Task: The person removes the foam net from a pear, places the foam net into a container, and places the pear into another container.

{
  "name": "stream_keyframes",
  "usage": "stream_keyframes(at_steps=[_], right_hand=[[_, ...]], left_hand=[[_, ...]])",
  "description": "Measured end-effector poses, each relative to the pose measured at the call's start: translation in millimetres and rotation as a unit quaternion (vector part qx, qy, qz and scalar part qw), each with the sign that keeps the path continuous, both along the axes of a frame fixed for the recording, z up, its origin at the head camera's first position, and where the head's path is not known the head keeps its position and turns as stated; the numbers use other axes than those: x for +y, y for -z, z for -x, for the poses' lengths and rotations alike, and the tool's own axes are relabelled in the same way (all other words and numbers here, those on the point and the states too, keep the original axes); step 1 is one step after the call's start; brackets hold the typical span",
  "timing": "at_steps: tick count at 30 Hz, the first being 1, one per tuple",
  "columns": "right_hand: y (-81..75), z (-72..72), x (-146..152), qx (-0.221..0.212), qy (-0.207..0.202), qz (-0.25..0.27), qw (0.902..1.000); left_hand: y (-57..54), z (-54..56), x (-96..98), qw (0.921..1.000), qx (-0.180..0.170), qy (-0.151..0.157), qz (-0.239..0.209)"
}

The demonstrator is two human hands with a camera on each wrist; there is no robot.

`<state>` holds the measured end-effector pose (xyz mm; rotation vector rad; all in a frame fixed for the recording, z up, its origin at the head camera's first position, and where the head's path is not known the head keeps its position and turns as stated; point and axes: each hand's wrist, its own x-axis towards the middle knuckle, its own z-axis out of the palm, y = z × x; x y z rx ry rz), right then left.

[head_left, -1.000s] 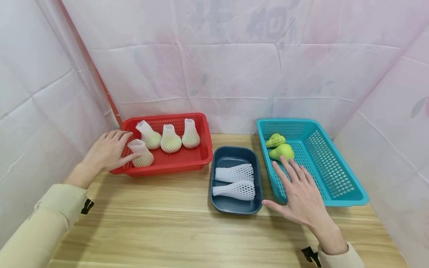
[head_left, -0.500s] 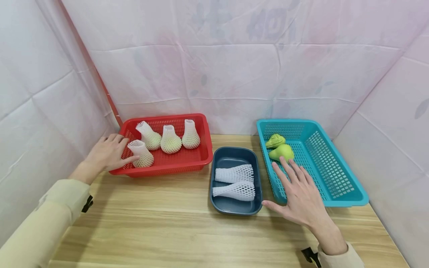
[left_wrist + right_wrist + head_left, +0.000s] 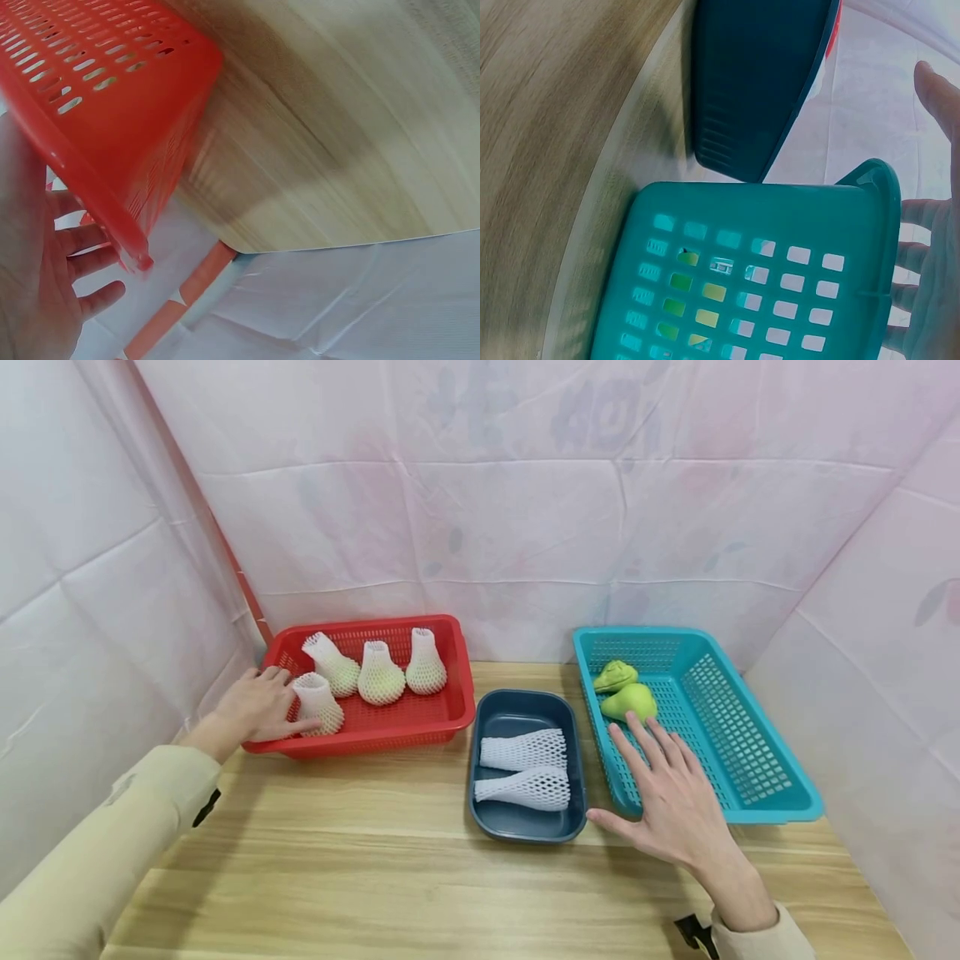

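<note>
Farthest left of the dark blue tray (image 3: 517, 718), the left hand (image 3: 253, 703) lies released over the end of the red basket (image 3: 397, 735), thumb overlapping the nearest netted pear (image 3: 322, 700); whether it touches is unclear. That pear should have modest weight inside springy mesh, so its round belly looks a surer hold than the hollow neck. Nearer the tray, three more netted pears (image 3: 381, 681) stand or lean on hard, slotted plastic. Within the smooth, round-cornered tray, two white foam sleeves (image 3: 528, 787) lie flat, probably almost weightless and squashy, easiest pinched at the narrow end. Right of the tray, the teal basket (image 3: 738, 718) holds a knobbly green pear (image 3: 617, 675) and a smooth pear (image 3: 630, 700), likely firm, slightly slippery, best cupped. Beside them the right hand (image 3: 675, 802) spreads its fingers over the basket's near side, grasping nothing.
</note>
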<state>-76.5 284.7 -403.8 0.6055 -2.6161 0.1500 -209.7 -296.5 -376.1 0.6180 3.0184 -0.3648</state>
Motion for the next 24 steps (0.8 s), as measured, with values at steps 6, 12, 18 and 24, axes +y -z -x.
stream_keyframes(at_steps=[6,12,18,24], right_hand=[[0.9,0.1,0.3,0.000,0.000,-0.004,1.0000],[1.3,0.4,0.4,0.003,-0.001,-0.005,1.0000],[2.2,1.1,0.8,0.008,-0.003,-0.004,1.0000],[2.9,0.9,1.0,0.008,-0.003,-0.003,1.0000]], left_hand=[[4.1,5.1,3.5,0.9996,-0.012,0.018,0.017],[7.8,10.9,5.4,0.9982,-0.007,0.041,0.042],[9.7,13.9,11.4,0.9959,-0.020,0.057,0.067],[15.3,16.5,18.0,0.9954,-0.019,0.071,0.062]])
